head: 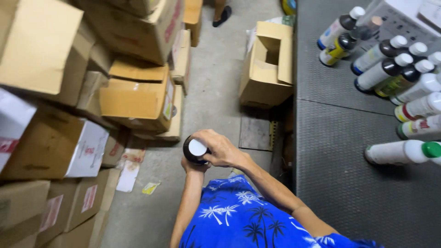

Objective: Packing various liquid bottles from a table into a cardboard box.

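I hold a dark bottle with a white cap (196, 149) in front of my blue palm-print shirt, above the concrete floor. My left hand (192, 166) cups it from below and is mostly hidden behind it. My right hand (221, 148) wraps over its top and side, fingers curled by the cap. The cap faces the camera.
Stacked cardboard boxes (133, 98) fill the left side. An open carton (267, 69) stands on the floor beside a grey textured table (340, 151). Several white and dark bottles (390, 69) lie on the table's right part, one with a green cap (404, 151). Someone's sandalled foot (223, 15) shows at the top.
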